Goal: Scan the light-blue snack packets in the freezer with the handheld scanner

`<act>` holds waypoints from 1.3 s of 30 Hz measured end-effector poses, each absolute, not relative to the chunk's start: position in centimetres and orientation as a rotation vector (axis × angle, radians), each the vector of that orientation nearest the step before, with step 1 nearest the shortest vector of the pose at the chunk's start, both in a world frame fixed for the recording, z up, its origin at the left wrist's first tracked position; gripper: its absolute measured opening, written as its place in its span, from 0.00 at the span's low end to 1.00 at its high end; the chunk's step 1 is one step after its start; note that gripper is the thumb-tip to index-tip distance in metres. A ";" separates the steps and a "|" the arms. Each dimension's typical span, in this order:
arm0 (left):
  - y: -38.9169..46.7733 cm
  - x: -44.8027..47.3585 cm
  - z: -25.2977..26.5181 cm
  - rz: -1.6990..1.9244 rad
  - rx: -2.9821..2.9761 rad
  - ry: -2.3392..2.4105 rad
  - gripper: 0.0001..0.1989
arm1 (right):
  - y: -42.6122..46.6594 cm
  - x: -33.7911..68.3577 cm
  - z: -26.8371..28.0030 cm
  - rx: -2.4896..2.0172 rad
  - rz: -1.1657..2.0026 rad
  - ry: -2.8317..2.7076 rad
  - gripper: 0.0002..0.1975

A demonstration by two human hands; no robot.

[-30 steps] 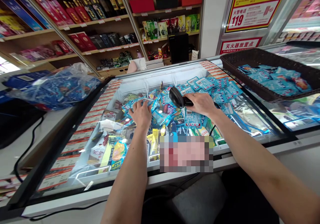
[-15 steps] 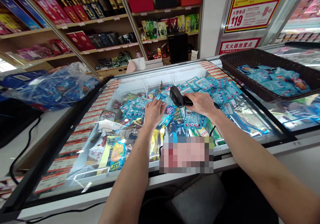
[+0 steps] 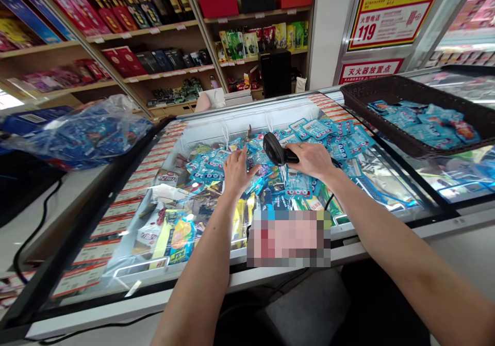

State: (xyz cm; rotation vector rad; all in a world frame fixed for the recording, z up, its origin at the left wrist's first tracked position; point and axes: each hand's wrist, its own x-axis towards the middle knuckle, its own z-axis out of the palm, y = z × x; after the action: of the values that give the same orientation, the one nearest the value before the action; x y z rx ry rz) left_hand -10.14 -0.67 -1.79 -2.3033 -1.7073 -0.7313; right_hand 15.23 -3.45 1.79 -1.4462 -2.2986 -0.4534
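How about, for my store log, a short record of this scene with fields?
left hand: open, at blue packets; contact unclear
right hand: gripping black handheld barcode scanner
surface: glass-topped chest freezer, packets spread on it
right side: brown woven basket with more blue packets
left side: clear plastic bag, blue contents
background: shelves with bottles, boxes

Smooth plastic scanner [image 3: 274, 150]; glossy plastic packets [image 3: 340, 141]; rough woven basket [image 3: 381, 125]; shiny glass top [image 3: 129, 256]
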 end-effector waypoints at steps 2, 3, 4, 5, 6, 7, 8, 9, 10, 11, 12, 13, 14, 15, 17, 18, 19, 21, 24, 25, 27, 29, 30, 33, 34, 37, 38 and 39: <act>-0.7 -10.1 -1.8 -0.750 -2.319 -1.707 0.32 | -3.5 15.2 1.8 -1.439 -0.452 -2.297 0.22; -0.7 -10.0 -1.9 -0.745 -2.344 -1.699 0.30 | -3.4 15.2 1.8 -1.435 -0.454 -2.294 0.22; -0.7 -10.0 -2.0 -0.731 -2.373 -1.689 0.29 | -3.4 15.2 1.7 -1.430 -0.456 -2.292 0.22; -0.7 -9.9 -2.0 -0.709 -2.396 -1.682 0.27 | -3.4 15.2 1.7 -1.424 -0.458 -2.292 0.22; -0.6 -9.9 -2.1 -0.687 -2.411 -1.675 0.26 | -3.4 15.2 1.7 -1.418 -0.459 -2.292 0.22; -0.6 -9.9 -2.1 -0.670 -2.418 -1.671 0.25 | -3.4 15.2 1.7 -1.413 -0.459 -2.292 0.22; -0.5 -9.9 -2.1 -0.667 -2.415 -1.671 0.25 | -3.3 15.2 1.7 -1.411 -0.458 -2.293 0.22; -0.4 -10.0 -2.1 -0.678 -2.409 -1.674 0.26 | -3.3 15.2 1.7 -1.411 -0.457 -2.293 0.22; -0.2 -10.1 -2.1 -0.704 -2.403 -1.677 0.27 | -3.3 15.2 1.7 -1.414 -0.457 -2.292 0.22; -0.1 -10.2 -2.0 -0.749 -2.392 -1.680 0.28 | -3.4 15.2 1.7 -1.419 -0.456 -2.292 0.22; 0.0 -10.4 -1.9 -0.810 -2.373 -1.685 0.30 | -3.4 15.2 1.7 -1.424 -0.455 -2.293 0.22; 0.1 -10.5 -1.9 -0.882 -2.349 -1.691 0.32 | -3.4 15.2 1.7 -1.430 -0.453 -2.296 0.22; 0.2 -10.6 -1.8 -0.954 -2.328 -1.696 0.34 | -3.4 15.2 1.7 -1.433 -0.449 -2.301 0.22; 0.3 -10.7 -1.7 -1.018 -2.319 -1.695 0.34 | -3.4 15.2 1.8 -1.436 -0.443 -2.308 0.22; 0.4 -10.9 -1.6 -1.104 -2.357 -1.665 0.32 | -3.4 15.1 1.8 -1.435 -0.423 -2.325 0.23; 0.4 -10.9 -1.6 -1.129 -2.399 -1.634 0.31 | -3.5 15.1 1.8 -1.430 -0.410 -2.334 0.23; 0.5 -10.9 -1.6 -1.150 -2.440 -1.598 0.30 | -3.5 15.1 1.9 -1.424 -0.399 -2.340 0.23; 0.7 -10.9 -1.6 -1.197 -2.486 -1.546 0.26 | -3.4 15.1 1.9 -1.409 -0.380 -2.350 0.23; 1.0 -11.0 -1.6 -1.272 -2.490 -1.520 0.23 | -3.4 15.1 1.9 -1.381 -0.370 -2.364 0.23; 1.2 -11.1 -1.6 -1.291 -2.491 -1.517 0.22 | -3.4 15.1 1.8 -1.371 -0.367 -2.370 0.22; 1.3 -11.1 -1.6 -1.335 -2.492 -1.514 0.22 | -3.3 15.1 1.8 -1.355 -0.359 -2.381 0.22; 1.4 -11.1 -1.5 -1.373 -2.491 -1.519 0.21 | -3.3 15.0 1.8 -1.343 -0.351 -2.390 0.22; 1.4 -11.1 -1.5 -1.385 -2.490 -1.525 0.21 | -3.3 15.0 1.8 -1.334 -0.349 -2.397 0.22; 1.1 -11.0 -1.3 -1.384 -2.497 -1.554 0.21 | -3.3 14.9 1.8 -1.301 -0.351 -2.421 0.23; 1.1 -11.0 -1.3 -1.382 -2.500 -1.562 0.21 | -3.4 14.8 1.9 -1.291 -0.356 -2.426 0.23; 0.8 -10.9 -1.2 -1.401 -2.496 -1.549 0.21 | -3.5 14.7 1.9 -1.268 -0.377 -2.430 0.22; 0.8 -10.9 -1.2 -1.411 -2.491 -1.533 0.20 | -3.5 14.7 1.9 -1.260 -0.381 -2.430 0.22; 0.8 -10.8 -1.1 -1.421 -2.488 -1.517 0.20 | -3.6 14.7 1.9 -1.254 -0.384 -2.430 0.22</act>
State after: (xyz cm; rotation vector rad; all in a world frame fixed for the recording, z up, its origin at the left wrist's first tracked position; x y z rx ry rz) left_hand -10.82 0.77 -1.12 -2.4875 -1.5168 -1.4207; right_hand 14.70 -3.57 1.88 -1.2544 -2.4296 -0.3840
